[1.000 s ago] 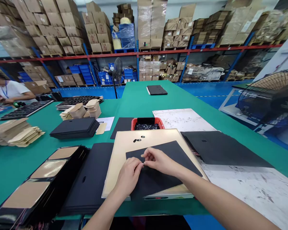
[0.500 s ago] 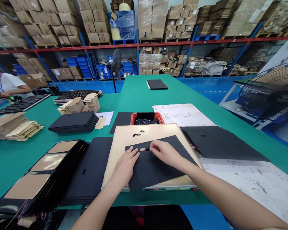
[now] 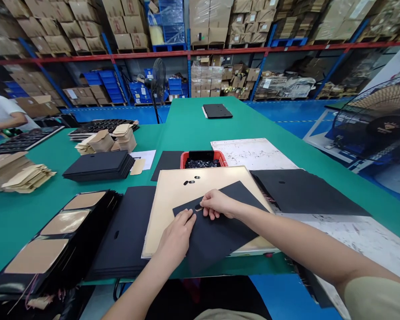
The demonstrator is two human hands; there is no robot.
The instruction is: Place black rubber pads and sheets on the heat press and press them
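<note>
The left hand (image 3: 177,234) is lying flat and open, palm down, fingers stretched, pressing on the black sheet (image 3: 216,231); it is grasping nothing. The right hand (image 3: 216,204) is bending its fingers and pinching at the small slot (image 3: 198,207) near the sheet's far edge; whether something small is sitting between the fingertips, I cannot tell.

The sheet is lying under both hands, turned at an angle on the tan board (image 3: 173,195), with its near corner hanging over the board's front edge; the board is resting on the green surface (image 3: 203,129).

The sheet is thin, matte and black, like card, with straight edges; the board is smooth, pale tan and rectangular, with small oval holes (image 3: 191,181) near its far side. Just behind the board a red basket (image 3: 220,156) is holding small dark pieces; to the right another black sheet (image 3: 303,195) is lying flat; to the left a stack (image 3: 126,240) of black sheets is touching the board's side.
</note>
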